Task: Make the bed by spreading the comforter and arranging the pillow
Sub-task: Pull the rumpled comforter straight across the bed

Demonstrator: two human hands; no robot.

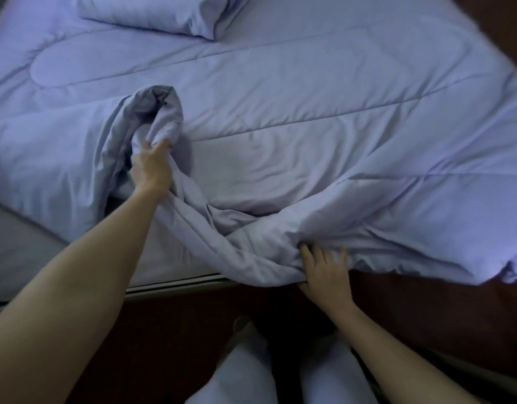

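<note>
Comforter (309, 126): left hand (152, 170) clutches raised fold, right hand (324, 275) grips bunched near edge.

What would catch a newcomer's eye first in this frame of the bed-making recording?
The eye goes first to the lavender comforter, twisted into a ridge across the near middle. The left hand grips its raised bunch at centre left, and the right hand holds its near edge at lower centre. Beyond the ridge it lies fairly flat, and a matching pillow sits at the far left.
</note>
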